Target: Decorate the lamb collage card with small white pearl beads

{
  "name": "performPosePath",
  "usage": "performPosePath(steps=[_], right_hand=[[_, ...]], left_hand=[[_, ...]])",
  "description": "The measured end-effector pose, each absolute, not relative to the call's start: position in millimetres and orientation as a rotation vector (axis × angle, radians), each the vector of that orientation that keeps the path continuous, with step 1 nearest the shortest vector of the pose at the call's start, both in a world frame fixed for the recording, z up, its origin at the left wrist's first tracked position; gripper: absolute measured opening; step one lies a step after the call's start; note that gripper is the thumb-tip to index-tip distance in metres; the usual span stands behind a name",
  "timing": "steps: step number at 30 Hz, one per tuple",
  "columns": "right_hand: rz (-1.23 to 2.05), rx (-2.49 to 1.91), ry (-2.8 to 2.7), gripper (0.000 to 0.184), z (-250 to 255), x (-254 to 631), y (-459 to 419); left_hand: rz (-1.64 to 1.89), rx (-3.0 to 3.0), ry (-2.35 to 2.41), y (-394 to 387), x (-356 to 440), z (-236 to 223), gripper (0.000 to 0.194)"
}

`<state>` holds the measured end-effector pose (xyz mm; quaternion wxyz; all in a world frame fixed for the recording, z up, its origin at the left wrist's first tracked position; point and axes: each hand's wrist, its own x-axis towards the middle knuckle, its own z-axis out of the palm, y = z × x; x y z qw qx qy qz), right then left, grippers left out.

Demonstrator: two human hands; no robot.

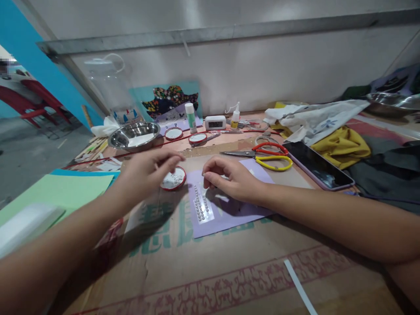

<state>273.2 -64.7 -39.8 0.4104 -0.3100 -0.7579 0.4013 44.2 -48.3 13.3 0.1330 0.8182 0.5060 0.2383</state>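
My left hand point(147, 173) hovers just left of and above a small red-rimmed dish point(173, 179) holding tiny pale beads. Its thumb and fingertips come together, slightly blurred; whatever they pinch is too small to make out. Over a purple sheet point(226, 225) my right hand point(229, 177) is curled, thumb against the bent forefinger, with anything inside hidden. Beside its fingertips a clear strip of stick-on pearls point(201, 203), set in rows, lies on the sheet. Part of the sheet is covered by the right hand and its shadow.
Scissors point(259, 155) and a phone point(320, 166) lie right of the sheet. Behind stand a metal bowl point(134, 135), a glue stick point(190, 117), a small clock point(215, 122) and a glue bottle point(235, 117). Green paper point(78, 188) is at left, a white strip point(299, 284) in front.
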Motion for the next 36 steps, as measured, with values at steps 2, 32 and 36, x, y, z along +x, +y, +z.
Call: performPosePath(steps=[2,32,36], right_hand=[[1.028,-0.754,-1.918,0.004,-39.0,272.8,-67.0],[1.012,-0.694,-1.962,0.005,-46.5,272.1,-65.6],[0.937,-0.680,-1.968,0.004,-45.7,272.2,-65.1]], left_hand=[[0.727,2.287,1.271,-57.6,55.3,-4.0,0.027],[0.724,2.210,1.150,-71.5,68.9,-22.8,0.026],[0.754,2.179,1.146,-72.3,69.2,-22.8,0.025]])
